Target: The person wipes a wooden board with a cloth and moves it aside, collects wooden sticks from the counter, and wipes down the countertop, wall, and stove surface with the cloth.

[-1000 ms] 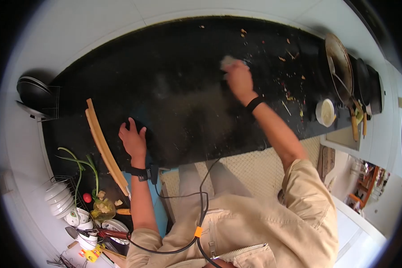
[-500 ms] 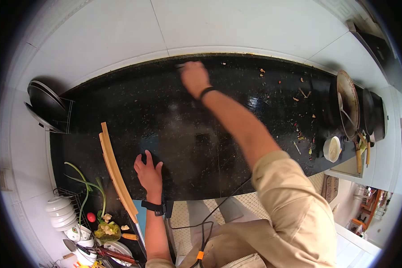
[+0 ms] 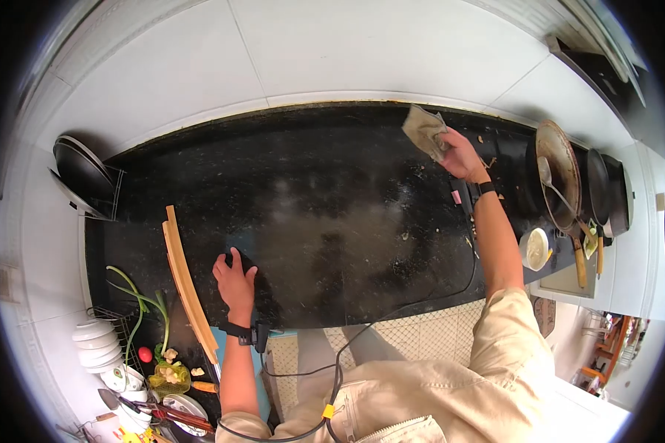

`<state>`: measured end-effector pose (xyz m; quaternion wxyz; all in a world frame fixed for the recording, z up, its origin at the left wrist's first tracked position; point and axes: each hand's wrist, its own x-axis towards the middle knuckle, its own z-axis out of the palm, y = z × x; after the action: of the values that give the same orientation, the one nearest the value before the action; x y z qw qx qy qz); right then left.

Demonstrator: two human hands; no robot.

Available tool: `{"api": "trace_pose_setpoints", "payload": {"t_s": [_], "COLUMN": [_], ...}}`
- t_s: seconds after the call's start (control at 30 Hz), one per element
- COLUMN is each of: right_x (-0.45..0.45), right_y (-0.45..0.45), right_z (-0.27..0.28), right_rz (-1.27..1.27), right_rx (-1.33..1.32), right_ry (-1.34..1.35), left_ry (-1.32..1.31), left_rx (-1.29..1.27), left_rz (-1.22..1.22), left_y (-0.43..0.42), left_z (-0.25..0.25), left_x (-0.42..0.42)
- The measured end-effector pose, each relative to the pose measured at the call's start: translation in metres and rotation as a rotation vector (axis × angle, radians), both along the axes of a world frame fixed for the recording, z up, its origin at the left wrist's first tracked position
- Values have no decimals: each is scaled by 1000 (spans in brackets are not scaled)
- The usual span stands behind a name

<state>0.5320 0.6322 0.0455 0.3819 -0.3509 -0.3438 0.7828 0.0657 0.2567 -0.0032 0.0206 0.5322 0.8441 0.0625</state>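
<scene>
The right hand (image 3: 462, 156) has moved from the far middle of the surface (image 3: 310, 192) to its far right part, and the cloth (image 3: 423, 131) has moved with it. The left hand (image 3: 236, 286) remains at the near left part of the surface.

Right grip: closed on one edge of the cloth, between thumb and fingers. The cloth is grey-brown, creased, and extends to the left of the fingers, near the far edge of the surface. Contact between cloth and surface cannot be determined from this view.

Left grip: fingers apart and slightly bent, back of the hand upward, no object visible in it. Palm contact with the surface cannot be confirmed.

Adjacent items, right side: food scraps (image 3: 493, 162) lie just beside the right hand. Further right stand a wok (image 3: 553, 159), with a ladle (image 3: 556, 186) in it, and, nearer, a white bowl (image 3: 525, 249).

Adjacent items, left side: long wooden strips (image 3: 185, 279) lie left of the left hand. Beyond them are green stalks (image 3: 161, 317), a round red item (image 3: 145, 354) and stacked white bowls (image 3: 96, 345). Dark pans (image 3: 81, 171) stand at the far left.
</scene>
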Motion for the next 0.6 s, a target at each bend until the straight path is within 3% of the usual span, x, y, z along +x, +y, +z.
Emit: {"api": "trace_pose_setpoints", "payload": {"t_s": [0.13, 0.2, 0.33, 0.4, 0.47, 0.53, 0.6], "right_x": [-18, -17, -27, -44, -59, -73, -87], "right_y": [-39, -45, -57, -60, -59, -66, -60], "right_z": [44, 49, 62, 78, 94, 125, 127], "right_rz": [22, 57, 162, 101, 142, 147, 266], "right_rx": [-10, -154, -59, 117, 117, -49, 85], "right_ry": [170, 298, 389, 85, 93, 85, 77], "left_ry": [8, 25, 0, -25, -38, -231, -270], "left_rx": [-15, -7, -12, 8, 6, -31, 21], "left_rz": [10, -14, 55, 27, 61, 50, 12], "left_y": [-2, -3, -3, -3, -5, -6, -2], "left_z": [-3, -8, -9, -7, -1, 2, 9], "left_x": [-1, -3, 1, -2, -8, -13, -17]}}
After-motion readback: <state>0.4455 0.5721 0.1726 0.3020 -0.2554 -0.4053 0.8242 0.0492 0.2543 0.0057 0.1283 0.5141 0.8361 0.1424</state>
